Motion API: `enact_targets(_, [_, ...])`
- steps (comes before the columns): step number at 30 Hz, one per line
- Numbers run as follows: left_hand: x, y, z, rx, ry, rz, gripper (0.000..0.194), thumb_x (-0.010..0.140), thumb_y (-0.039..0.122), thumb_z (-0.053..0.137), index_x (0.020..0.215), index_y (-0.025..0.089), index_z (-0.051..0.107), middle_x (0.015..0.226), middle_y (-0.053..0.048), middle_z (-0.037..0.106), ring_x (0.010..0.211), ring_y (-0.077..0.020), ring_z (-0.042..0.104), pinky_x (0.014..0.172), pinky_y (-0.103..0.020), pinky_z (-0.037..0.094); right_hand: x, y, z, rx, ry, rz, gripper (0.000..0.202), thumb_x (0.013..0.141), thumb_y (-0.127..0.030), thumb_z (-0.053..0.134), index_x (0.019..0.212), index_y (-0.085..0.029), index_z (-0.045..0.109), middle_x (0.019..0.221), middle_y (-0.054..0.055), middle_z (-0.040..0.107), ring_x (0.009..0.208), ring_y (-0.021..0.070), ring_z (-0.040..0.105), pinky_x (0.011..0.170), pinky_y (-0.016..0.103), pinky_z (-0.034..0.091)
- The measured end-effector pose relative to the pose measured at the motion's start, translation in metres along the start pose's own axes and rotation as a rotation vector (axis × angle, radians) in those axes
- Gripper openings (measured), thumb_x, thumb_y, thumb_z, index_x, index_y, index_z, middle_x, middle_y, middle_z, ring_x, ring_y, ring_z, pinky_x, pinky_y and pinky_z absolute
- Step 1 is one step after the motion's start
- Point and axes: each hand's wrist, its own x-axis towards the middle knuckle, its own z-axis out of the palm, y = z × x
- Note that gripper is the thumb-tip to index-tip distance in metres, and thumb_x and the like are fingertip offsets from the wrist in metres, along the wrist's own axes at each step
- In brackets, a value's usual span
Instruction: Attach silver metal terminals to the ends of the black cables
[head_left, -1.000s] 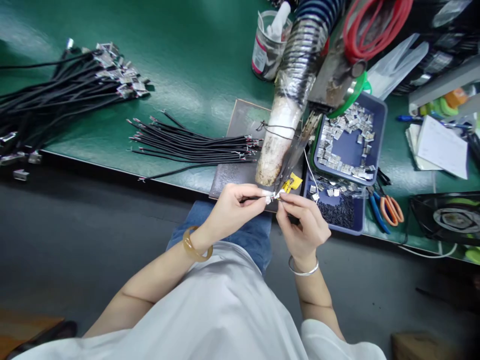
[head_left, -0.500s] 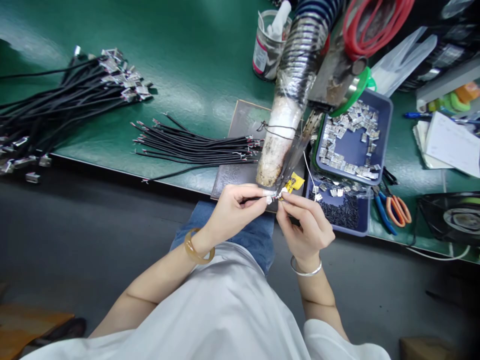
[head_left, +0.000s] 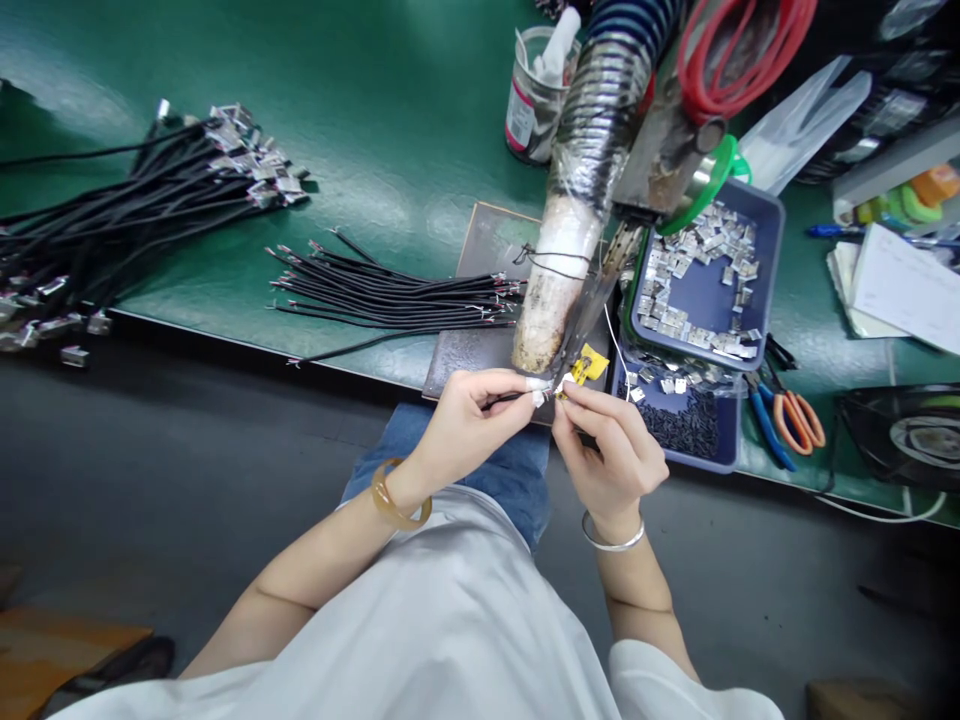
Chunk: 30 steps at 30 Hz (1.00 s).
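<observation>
My left hand [head_left: 480, 415], with white wraps on its fingertips, is closed in a pinch. Thin wire ends [head_left: 547, 393] of a cable stick out from it; the rest of that cable is mostly hidden. Opposite, my right hand [head_left: 613, 445] pinches a tiny piece, apparently a metal connector, largely covered by its fingers. Both sets of fingertips almost meet under the tip of a dark soldering tool [head_left: 581, 310]. Beside them is a yellow piece [head_left: 591, 362]. To the left lies a row of black cables [head_left: 405, 295] with stripped ends.
A taped exhaust hose [head_left: 559, 250] hangs above the board [head_left: 469, 350]. On the right stand a tray of metal connectors [head_left: 769, 260] and a lower tray [head_left: 726, 440] with small black parts. Pliers [head_left: 776, 425] lie beyond. Cables with connectors [head_left: 251, 160] are heaped at left.
Both hands keep almost the same pinch at the tool tip, with only tiny finger shifts. The whole view has shifted slightly; nothing is visibly picked up or let go.
</observation>
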Motion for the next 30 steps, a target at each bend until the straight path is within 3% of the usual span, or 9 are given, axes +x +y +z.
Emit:
enact_targets(14, [-0.005, -0.002, -0.001, -0.030, -0.053, -0.086, 0.018, 0.081, 0.023, 0.066, 0.078, 0.011, 0.079, 0.059, 0.000, 0.056, 0.052, -0.0075, 0.036, 0.047, -0.021, 0.029, -0.004, -0.005, -0.008, -0.068, -0.051, -0.056, 0.022, 0.085, -0.008, 0.074, 0.098, -0.022, 0.065, 0.102, 0.004, 0.079, 0.086, 0.0155, 0.077, 0.077, 0.024, 0.064])
enact_targets(19, [-0.006, 0.000, 0.000, 0.044, -0.056, 0.021, 0.017, 0.083, 0.018, 0.064, 0.081, 0.010, 0.079, 0.059, 0.002, 0.052, 0.050, -0.0059, 0.033, 0.047, -0.020, 0.028, 0.000, -0.008, -0.009, -0.052, -0.104, 0.023, 0.023, 0.087, -0.005, 0.070, 0.103, -0.021, 0.066, 0.111, 0.008, 0.078, 0.096, 0.0164, 0.077, 0.083, 0.024, 0.062])
enact_targets(26, [0.000, -0.001, 0.001, 0.122, -0.013, 0.134, 0.017, 0.083, 0.015, 0.063, 0.078, 0.009, 0.077, 0.054, 0.004, 0.045, 0.050, -0.0062, 0.035, 0.048, -0.019, 0.030, 0.005, -0.007, -0.004, 0.040, -0.117, 0.103, 0.018, 0.087, -0.005, 0.069, 0.094, -0.021, 0.064, 0.108, 0.007, 0.078, 0.101, 0.0175, 0.076, 0.084, 0.024, 0.061])
enact_targets(30, [0.002, 0.001, 0.001, 0.102, -0.001, 0.185, 0.016, 0.082, 0.013, 0.063, 0.080, 0.008, 0.078, 0.058, 0.001, 0.054, 0.048, -0.0044, 0.034, 0.045, -0.017, 0.028, 0.007, -0.008, -0.005, 0.044, -0.102, 0.103, 0.020, 0.086, -0.005, 0.070, 0.097, -0.021, 0.066, 0.113, 0.007, 0.077, 0.100, 0.0174, 0.076, 0.086, 0.025, 0.061])
